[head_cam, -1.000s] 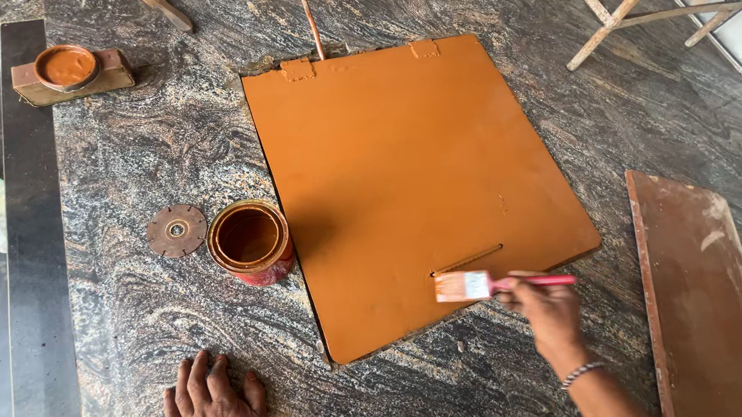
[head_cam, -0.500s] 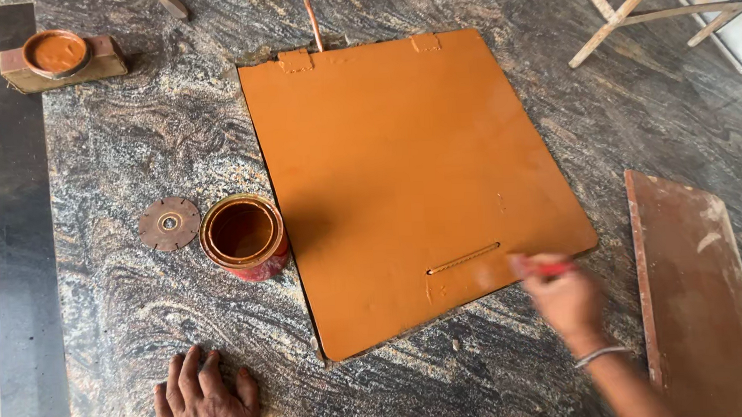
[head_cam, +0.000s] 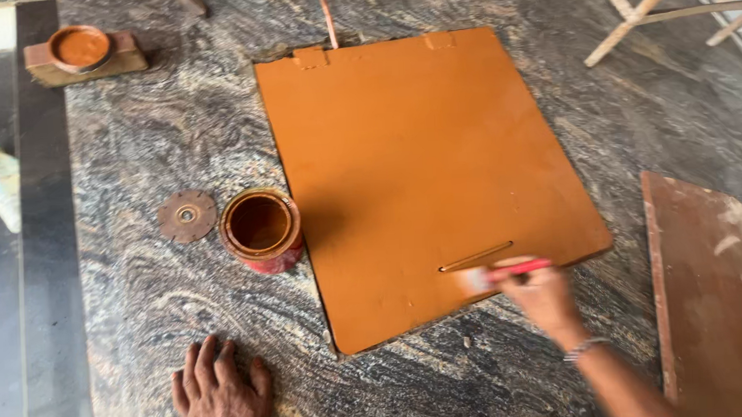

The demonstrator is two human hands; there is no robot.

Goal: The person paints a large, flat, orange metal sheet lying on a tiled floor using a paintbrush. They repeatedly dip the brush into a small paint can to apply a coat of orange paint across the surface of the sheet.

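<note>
A: Granite floor: where is the orange board?
B: Flat at centre, open paint can beside it.
A: Hands?
B: Right hand, fingers clenched on brush, at the board's near edge; left hand released, flat on floor.

The brush in the right hand is smeared by motion blur, so its bristles cannot be made out (only the red handle reads clearly). The left hand is cut off at the wrist by the bottom edge. At lower right, the brown board runs out of frame; the wooden legs at upper right are cropped too.
</note>
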